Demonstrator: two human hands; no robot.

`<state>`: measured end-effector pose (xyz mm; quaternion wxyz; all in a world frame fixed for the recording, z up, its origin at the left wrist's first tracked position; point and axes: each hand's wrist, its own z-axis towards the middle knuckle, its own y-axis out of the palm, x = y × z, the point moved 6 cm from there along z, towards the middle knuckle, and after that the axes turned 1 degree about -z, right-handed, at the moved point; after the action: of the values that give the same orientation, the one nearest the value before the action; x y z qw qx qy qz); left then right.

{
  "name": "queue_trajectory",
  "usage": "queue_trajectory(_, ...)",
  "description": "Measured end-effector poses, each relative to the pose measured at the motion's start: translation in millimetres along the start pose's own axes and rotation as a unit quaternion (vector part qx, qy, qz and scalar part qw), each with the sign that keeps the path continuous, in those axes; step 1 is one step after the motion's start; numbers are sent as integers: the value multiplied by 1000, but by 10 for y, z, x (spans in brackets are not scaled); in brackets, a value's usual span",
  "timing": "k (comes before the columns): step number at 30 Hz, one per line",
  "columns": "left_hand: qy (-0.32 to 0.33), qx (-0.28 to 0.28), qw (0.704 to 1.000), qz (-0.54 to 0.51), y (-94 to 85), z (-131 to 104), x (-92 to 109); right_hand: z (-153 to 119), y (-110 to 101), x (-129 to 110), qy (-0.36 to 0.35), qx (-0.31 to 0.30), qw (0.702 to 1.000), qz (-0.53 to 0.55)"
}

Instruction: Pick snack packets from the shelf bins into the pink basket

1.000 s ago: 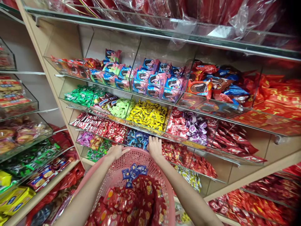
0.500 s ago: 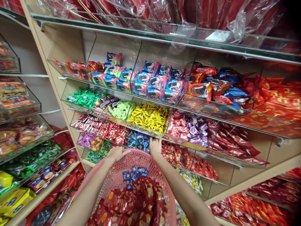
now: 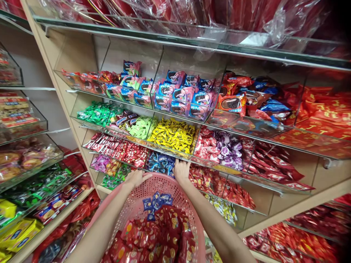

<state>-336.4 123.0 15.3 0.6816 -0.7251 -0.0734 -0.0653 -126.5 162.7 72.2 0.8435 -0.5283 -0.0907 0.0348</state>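
Observation:
A pink perforated basket [image 3: 131, 199] tilts in front of me below the shelves. My left hand [image 3: 135, 179] is closed around its far rim, with the thumb lying along the edge. Inside lie many red wrapped packets [image 3: 153, 233] and a small cluster of blue wrapped candies [image 3: 157, 201]. My right hand [image 3: 181, 170] is at a low shelf bin, beside the blue wrapped candies [image 3: 160, 162] and the red packets [image 3: 204, 177]. Its fingertips are hidden at the bin, under the shelf edge, so its grip does not show.
Clear-fronted bins rise in tiers, holding yellow candies [image 3: 172, 135], purple candies [image 3: 230, 148] and wrapped cookies [image 3: 181, 93]. A glass shelf edge [image 3: 175, 38] crosses above. Another rack [image 3: 24, 126] stands at left, and a wooden side panel [image 3: 296, 208] slants along the right.
My right hand has shifted very slightly at the bin, and its fingers are a little more spread. The left hand and the basket stay in place.

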Motion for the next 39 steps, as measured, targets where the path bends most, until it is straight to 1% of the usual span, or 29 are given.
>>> queue_trajectory(4, -1, -5, 1000, -3, -12, 0, 12, -106, -204, -27, -2, -1, 1000, 11)
queue_trajectory(7, -7, -9, 1000, -6, -25, 2, 19, -277, -344, -81, -11, -15, 999, 42)
queue_trajectory(8, -10, -11, 1000, -8, -27, 4, 20, -357, -376, -130, -28, -20, 998, 60)
queue_trajectory(10, -13, -13, 1000, -10, -25, 8, 20, -554, -388, -288, -88, -39, 990, 106)
queue_trajectory(12, -16, -13, 1000, -9, -18, 12, 14, -785, -315, -492, -156, -80, 972, 157)
queue_trajectory(14, -16, -10, 1000, -6, -9, 15, 9, -1002, -181, -675, -191, -123, 957, 183)
queue_trajectory(17, -12, -8, 1000, -6, 3, 15, 6, -1223, 36, -861, -198, -156, 950, 186)
queue_trajectory(20, -10, -4, 1000, -6, 0, 11, 5, -1342, 206, -948, -189, -168, 952, 174)
queue_trajectory(23, -8, -4, 1000, -9, -10, 7, 13, -1428, 307, -978, -187, -182, 951, 164)
queue_trajectory(25, -10, -4, 1000, -11, -17, 7, 15, -1455, 318, -981, -188, -192, 950, 160)
queue_trajectory(27, -12, -4, 1000, -11, -20, 9, 14, -1425, 276, -963, -181, -204, 948, 164)
queue_trajectory(29, -13, -5, 1000, -11, -15, 13, 10, -1313, 177, -920, -173, -201, 948, 178)
queue_trajectory(31, -13, -5, 1000, -12, -5, 18, 5, -1118, 38, -836, -161, -166, 952, 199)
queue_trajectory(34, -15, -5, 1000, -12, 7, 24, -3, -749, -129, -607, -117, -83, 965, 220)
queue_trajectory(36, -15, -6, 1000, -12, 9, 23, -2, -518, -156, -414, -73, -36, 973, 216)
queue_trajectory(39, -12, -7, 1000, -9, -2, 13, 6, -244, -81, -188, -23, -11, 983, 182)
